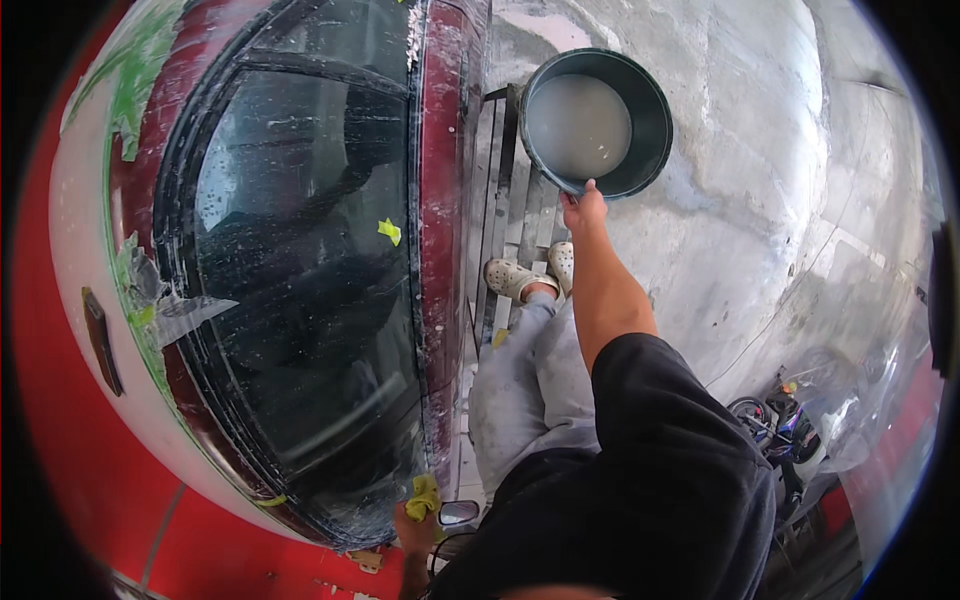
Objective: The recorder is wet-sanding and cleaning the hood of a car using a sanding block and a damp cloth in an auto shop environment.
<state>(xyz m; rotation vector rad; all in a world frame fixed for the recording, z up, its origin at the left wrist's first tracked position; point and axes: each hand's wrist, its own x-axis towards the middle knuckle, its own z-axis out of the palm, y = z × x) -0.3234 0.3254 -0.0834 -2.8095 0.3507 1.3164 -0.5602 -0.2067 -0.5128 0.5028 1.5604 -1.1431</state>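
My right hand (585, 203) grips the near rim of a dark green round bucket (645, 120) that holds cloudy grey liquid, out beside a slatted metal stand (510, 180). Low at the bottom, my left hand (412, 528) is closed on a crumpled yellow cloth (423, 495), beside the lower end of a car's dusty side window (300, 280). The car's body (438, 150) is dark red with pale patches and green masking tape (132, 90). A small yellow scrap (389, 230) lies on the glass.
I stand in pale clogs (515, 280) on the slatted stand, close against the car on the left. Grey concrete floor (750, 150) lies to the right, with a thin cable across it. A small wheeled vehicle partly under clear plastic (800, 430) sits at the lower right.
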